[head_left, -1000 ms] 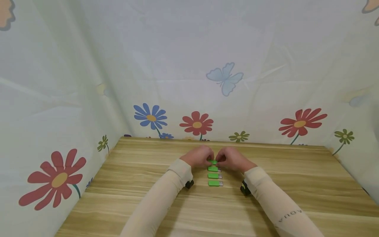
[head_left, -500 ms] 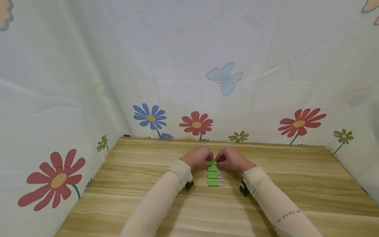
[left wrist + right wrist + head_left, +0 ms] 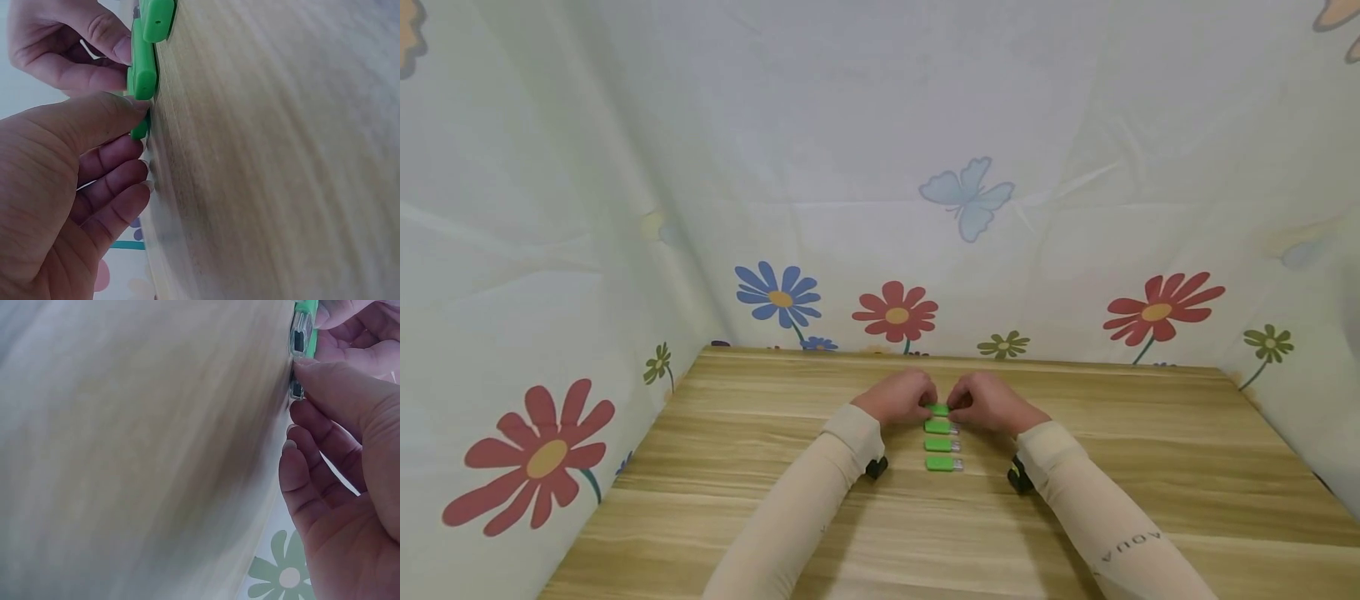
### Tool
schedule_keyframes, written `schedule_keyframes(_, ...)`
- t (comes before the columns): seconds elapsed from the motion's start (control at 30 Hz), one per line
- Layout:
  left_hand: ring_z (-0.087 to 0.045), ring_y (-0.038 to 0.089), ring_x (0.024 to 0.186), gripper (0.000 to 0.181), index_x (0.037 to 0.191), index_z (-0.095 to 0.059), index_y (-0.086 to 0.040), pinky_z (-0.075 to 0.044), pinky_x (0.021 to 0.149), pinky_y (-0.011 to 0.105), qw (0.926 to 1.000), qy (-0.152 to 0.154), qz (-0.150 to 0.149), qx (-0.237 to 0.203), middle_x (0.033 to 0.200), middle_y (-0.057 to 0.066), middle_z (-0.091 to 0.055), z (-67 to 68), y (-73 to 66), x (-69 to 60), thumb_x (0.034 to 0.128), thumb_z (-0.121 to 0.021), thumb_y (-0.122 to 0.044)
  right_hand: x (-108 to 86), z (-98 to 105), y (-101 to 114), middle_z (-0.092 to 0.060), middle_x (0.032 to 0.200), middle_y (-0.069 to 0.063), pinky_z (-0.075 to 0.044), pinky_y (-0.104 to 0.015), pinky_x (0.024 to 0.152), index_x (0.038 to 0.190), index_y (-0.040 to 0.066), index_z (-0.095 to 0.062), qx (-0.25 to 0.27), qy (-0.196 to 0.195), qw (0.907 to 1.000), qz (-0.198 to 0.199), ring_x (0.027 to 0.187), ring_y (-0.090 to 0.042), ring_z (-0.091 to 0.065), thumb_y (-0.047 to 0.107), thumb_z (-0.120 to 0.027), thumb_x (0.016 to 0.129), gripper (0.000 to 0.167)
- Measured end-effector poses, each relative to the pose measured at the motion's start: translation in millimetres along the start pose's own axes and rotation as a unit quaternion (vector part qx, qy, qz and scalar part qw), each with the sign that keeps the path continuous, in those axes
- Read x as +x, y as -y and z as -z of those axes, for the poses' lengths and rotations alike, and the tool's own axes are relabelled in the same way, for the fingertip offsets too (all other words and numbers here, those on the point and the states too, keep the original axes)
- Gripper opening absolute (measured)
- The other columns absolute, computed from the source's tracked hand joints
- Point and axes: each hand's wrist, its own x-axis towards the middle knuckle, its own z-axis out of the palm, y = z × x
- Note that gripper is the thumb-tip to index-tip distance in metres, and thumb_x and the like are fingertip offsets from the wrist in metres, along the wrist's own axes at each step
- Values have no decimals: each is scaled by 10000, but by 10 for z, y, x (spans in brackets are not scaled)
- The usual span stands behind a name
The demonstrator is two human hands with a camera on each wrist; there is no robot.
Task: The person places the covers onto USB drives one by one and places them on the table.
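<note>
A short column of green USB sticks with metal plugs lies on the wood-grain table. At its far end, my left hand (image 3: 898, 398) pinches the green body of the farthest USB stick (image 3: 938, 410) between thumb and fingers. From the other side, my right hand (image 3: 991, 403) has thumb and forefinger at that stick's metal plug (image 3: 297, 390). Closer to me lie the second USB stick (image 3: 937, 427), the third USB stick (image 3: 938, 446) and the nearest USB stick (image 3: 940, 463), all with plugs to the right. Fingers partly cover the farthest stick.
The wooden table (image 3: 775, 383) reaches back to a white curtain (image 3: 820, 183) printed with flowers and a butterfly. More of the curtain hangs at both sides. A black wrist device (image 3: 1018, 475) sits under the right cuff, another (image 3: 876, 467) under the left.
The gap between my two hands has widened a little, the right hand easing slightly rightward. The nearer USB sticks stay where they lie on the table.
</note>
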Motion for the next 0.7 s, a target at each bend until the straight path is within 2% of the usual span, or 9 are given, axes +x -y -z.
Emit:
schedule_keyframes(0.37, -578, 76, 801, 60, 934, -768, -156, -508, 770, 218, 10000, -11, 59, 33, 875, -77, -676, 39, 17, -28, 902, -783, -205, 8, 24, -8, -749, 903, 13, -569, -312, 758, 915, 123, -799, 26, 77, 9998, -189, 820, -89, -653, 130, -831, 848, 75)
schedule_keyframes(0.47, -554, 70, 768, 54, 896, -757, -158, -486, 732, 208, 9999, 6, 85, -59, 834, -77, -650, 53, 23, -49, 902, -778, -207, 5, 17, -37, -745, 903, 23, -568, -301, 753, 919, 128, -798, 53, 80, 9998, -173, 816, -80, -650, 145, -837, 845, 86)
schedule_keyframes(0.57, -505, 86, 702, 99, 847, -732, -150, -443, 661, 222, 9993, 80, 243, -256, 772, -48, -599, 80, 38, -97, 913, -760, -218, -16, 16, -74, -740, 921, 18, -570, -304, 766, 935, 123, -798, 213, 61, 9994, -253, 833, -79, -650, 158, -834, 851, 98)
schedule_keyframes(0.7, -524, 120, 733, 108, 941, -740, -115, -475, 698, 255, 9968, 143, 622, -485, 837, -7, -633, 187, 23, -234, 927, -728, -221, -97, 55, -91, -734, 944, -7, -562, -320, 777, 969, 98, -792, 503, -76, 9973, -524, 847, -97, -645, 167, -801, 883, 110)
